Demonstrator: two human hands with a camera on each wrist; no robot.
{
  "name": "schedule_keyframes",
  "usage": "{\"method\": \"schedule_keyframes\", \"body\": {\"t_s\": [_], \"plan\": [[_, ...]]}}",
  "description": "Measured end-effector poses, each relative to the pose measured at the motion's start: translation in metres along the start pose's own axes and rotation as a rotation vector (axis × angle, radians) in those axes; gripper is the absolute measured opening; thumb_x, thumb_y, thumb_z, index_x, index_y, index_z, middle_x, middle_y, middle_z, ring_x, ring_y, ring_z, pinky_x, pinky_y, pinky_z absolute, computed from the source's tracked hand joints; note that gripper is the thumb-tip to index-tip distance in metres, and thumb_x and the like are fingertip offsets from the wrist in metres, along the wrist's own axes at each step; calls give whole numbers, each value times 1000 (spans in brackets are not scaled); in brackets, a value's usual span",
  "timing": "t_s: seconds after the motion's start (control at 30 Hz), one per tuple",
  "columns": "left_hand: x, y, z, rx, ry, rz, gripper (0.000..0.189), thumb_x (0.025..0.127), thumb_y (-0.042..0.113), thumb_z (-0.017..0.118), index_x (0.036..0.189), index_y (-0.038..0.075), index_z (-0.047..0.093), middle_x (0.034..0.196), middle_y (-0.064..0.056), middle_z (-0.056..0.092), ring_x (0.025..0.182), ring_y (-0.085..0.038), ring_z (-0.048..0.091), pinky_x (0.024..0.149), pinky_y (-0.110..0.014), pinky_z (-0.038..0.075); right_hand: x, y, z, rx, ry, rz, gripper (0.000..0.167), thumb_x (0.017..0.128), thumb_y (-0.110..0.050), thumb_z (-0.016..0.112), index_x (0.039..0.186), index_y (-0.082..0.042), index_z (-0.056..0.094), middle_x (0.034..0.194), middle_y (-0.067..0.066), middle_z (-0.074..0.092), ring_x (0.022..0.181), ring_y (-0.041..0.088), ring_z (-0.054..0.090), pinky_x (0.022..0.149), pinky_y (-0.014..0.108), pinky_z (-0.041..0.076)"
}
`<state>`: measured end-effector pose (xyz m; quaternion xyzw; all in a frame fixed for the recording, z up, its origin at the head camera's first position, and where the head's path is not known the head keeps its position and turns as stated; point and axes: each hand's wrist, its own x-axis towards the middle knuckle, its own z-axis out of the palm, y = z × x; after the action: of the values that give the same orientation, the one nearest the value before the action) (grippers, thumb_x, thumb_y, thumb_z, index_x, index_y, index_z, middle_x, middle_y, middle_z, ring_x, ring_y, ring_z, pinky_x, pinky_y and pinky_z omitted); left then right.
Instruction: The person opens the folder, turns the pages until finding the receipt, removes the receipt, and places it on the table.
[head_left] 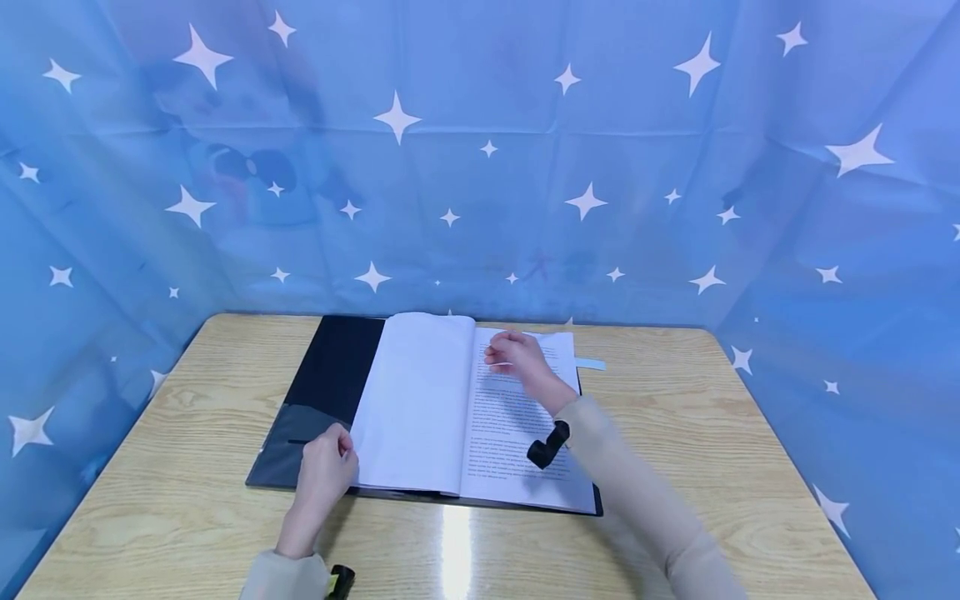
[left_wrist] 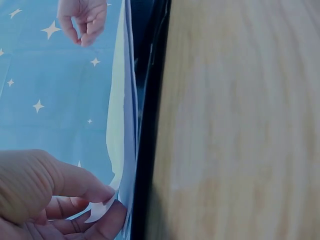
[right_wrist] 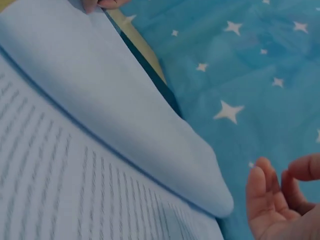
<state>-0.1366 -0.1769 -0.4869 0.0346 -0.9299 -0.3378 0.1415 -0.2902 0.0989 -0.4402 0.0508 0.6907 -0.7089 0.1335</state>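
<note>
An open black folder [head_left: 341, 358] lies on the table with a stack of paper spread inside it. The turned white page [head_left: 416, 400] on the left side shows no print, while the right page [head_left: 498, 433] carries lines of text. My left hand [head_left: 326, 462] is at the lower left corner of the turned page. In the left wrist view, its thumb and finger pinch that paper corner [left_wrist: 102, 211]. Over the upper part of the printed page hovers my right hand [head_left: 522, 362], fingers loosely bent and holding nothing; the right wrist view shows the same hand [right_wrist: 280, 210] apart from the paper.
A pale blue tab [head_left: 591, 364] sticks out past the folder's right edge. A grey pocket [head_left: 288, 450] covers the folder's lower left. Wood-grain table [head_left: 690, 433] surrounds the folder, and a blue star-patterned curtain [head_left: 480, 175] hangs behind it.
</note>
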Motion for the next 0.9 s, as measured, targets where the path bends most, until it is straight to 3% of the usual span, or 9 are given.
{"method": "schedule_keyframes", "body": {"t_s": [0.4,0.67,0.77,0.9], "plan": [[2,-1,0,41,-56,-65,11,71,-8,59,68,2,54,60,-5,51,55,-23,51,47,-34,40,10,-1,-60,-81,75,5,38,95,-14,48,125,9,45,87,4,59,73,10,60,69,22,51],[3,-3,-1,59,-108,-111,10,73,-7,59,69,1,54,60,-6,50,54,-21,49,47,-32,39,19,-4,-89,-115,196,31,29,94,-14,49,117,5,49,84,0,59,70,6,59,67,20,51],[4,-3,-1,63,-121,-121,9,73,-6,59,69,1,54,60,-5,50,54,-20,49,47,-31,38,22,-4,-98,-137,247,48,26,94,-15,49,114,1,50,94,4,58,78,9,58,71,21,50],[5,-3,-1,72,-137,-132,9,74,-5,59,70,2,54,61,-5,50,54,-20,49,47,-31,38,26,-3,-106,-176,275,64,33,95,-17,48,124,0,49,116,13,54,102,21,55,86,31,47]]}}
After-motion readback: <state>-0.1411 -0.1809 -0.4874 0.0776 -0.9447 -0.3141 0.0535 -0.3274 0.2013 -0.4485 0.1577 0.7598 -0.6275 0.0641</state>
